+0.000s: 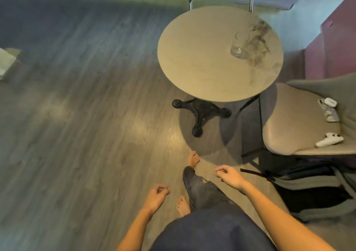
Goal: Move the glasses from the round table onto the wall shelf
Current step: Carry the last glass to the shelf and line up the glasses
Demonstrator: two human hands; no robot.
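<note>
The person stands short of the round bench, left hand and right hand each a loose, empty grip, and likely next reaches for the lone drinking glass.

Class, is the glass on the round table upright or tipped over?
Upright: the glass stands on its base, rim upward.

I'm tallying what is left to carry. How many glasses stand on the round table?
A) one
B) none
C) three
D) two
A: a single clear glass stands upright on the round table, toward its right side, and no other glass shows on the tabletop.
</note>
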